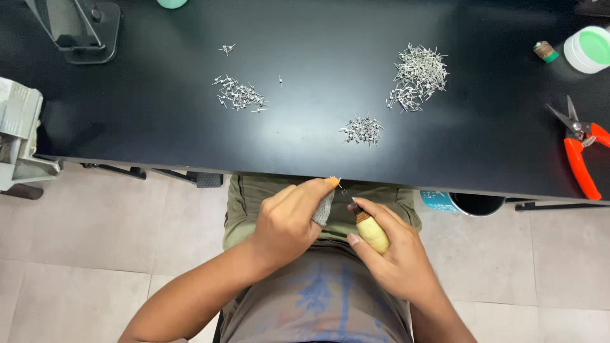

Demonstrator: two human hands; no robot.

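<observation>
My right hand [397, 254] grips a small tool with a pale wooden handle [372, 232] and a thin dark metal tip, held over my lap below the table edge. My left hand [289, 219] pinches something tiny at the tool's tip; its forefinger wears a grey and orange finger cot [325, 204]. The pinched piece is too small to make out. On the black table [305, 38] lie three piles of small silver metal pins: a large one [417, 76] at right, a small one [362, 130] near the front edge, and another [238, 95] at left.
Orange-handled snips [581, 152] lie at the table's right edge. A white and green jar [589, 49] and a small cylinder [545, 51] sit at the far right. A dark stand [79, 28] is at the far left, grey equipment [19, 133] beside it. A bin [467, 203] stands under the table.
</observation>
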